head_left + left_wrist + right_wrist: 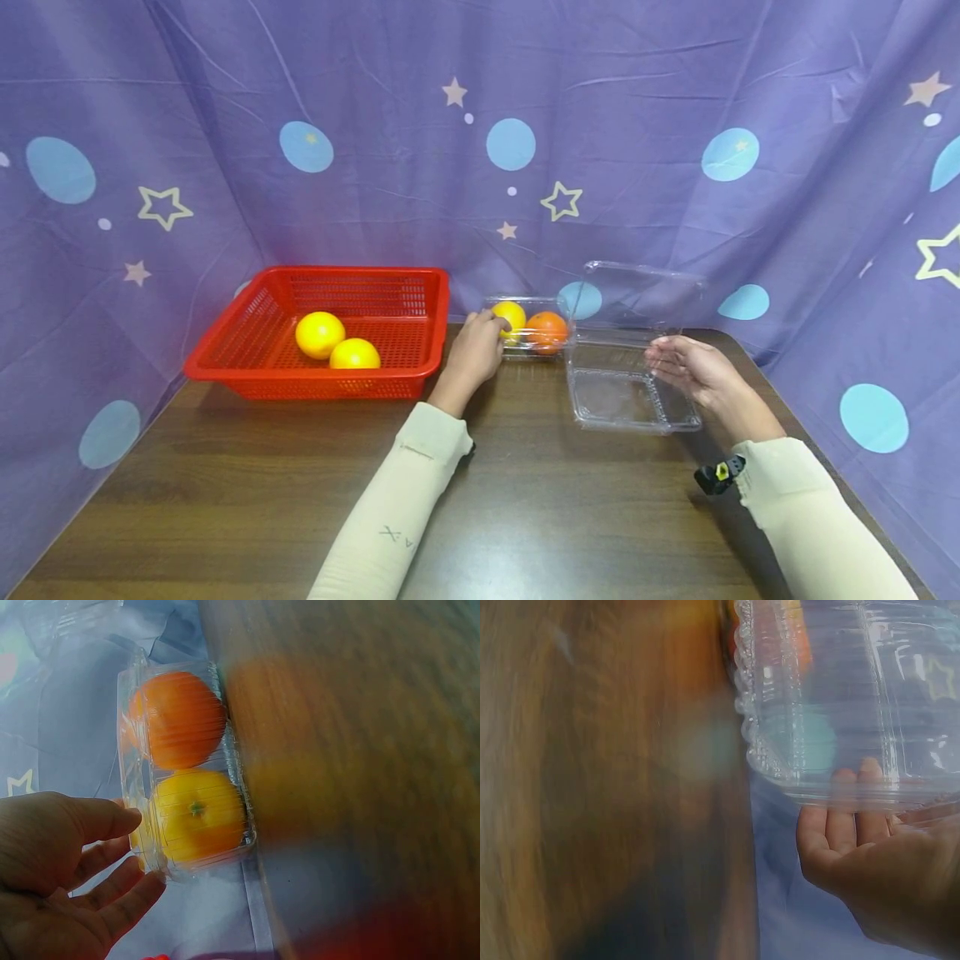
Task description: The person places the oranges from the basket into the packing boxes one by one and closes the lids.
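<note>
A lidded clear plastic clamshell box [525, 354] at the table's back holds a yellow citrus fruit [196, 814] and an orange one [178, 720], side by side. My left hand [476, 346] is at its left end; in the left wrist view, thumb and loosely extended fingertips touch the lid's corner and edge. To its right is a second clear clamshell [630, 427], its lid [637, 287] raised upright and nothing inside. My right hand [693, 371] holds this one by its right side, fingers showing through the plastic in the right wrist view [847, 825].
A red slotted basket [315, 387] stands at the left with two yellow fruits [320, 335] in it. The brown wooden table [480, 517] ends at a purple curtain [390, 192] with stars and dots, which hangs behind and along both sides.
</note>
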A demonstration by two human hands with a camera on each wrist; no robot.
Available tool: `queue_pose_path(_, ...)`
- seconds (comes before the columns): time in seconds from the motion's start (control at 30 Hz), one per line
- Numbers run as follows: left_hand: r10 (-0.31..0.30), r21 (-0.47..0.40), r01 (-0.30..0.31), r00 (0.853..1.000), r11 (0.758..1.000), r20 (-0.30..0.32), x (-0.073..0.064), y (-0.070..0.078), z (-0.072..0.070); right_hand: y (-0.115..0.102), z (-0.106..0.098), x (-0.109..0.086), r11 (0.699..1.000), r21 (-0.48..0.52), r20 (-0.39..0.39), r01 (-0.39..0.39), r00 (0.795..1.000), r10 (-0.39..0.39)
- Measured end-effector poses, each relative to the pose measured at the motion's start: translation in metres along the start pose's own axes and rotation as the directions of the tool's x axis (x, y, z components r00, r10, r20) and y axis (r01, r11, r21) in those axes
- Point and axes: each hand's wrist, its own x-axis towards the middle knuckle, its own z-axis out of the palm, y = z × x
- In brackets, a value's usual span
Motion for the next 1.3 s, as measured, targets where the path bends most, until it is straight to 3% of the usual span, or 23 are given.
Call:
queue_pose_path(0.43, 0.018, -0.004, -0.018, 1.000, 1.000, 0.002, 0.002, 0.002, -0.001, 0.034, 0.043, 0.022, 1.000, -0.027, -0.033, -0.005, 0.999, 0.004)
queue_pose_path(0.73, 0.006, -0.085, -0.006, 1.000, 0.996, -0.001, 0.006, 0.003, -0.006, 0.045, 0.057, 0.034, 1.000, -0.027, -0.041, -0.003, 0.999, 0.002)
queue_pose_path(1.07, -0.117, -0.140, 0.101, 0.987, 0.985, -0.114, 0.004, 0.016, -0.043, 0.053, 0.073, 0.045, 0.998, -0.061, -0.062, 0.001, 0.998, -0.004)
queue_pose_path(1.3, -0.158, -0.150, 0.133, 0.973, 0.980, -0.167, -0.002, 0.012, -0.059, 0.058, 0.083, 0.046, 0.998, -0.064, -0.057, 0.010, 0.998, -0.013)
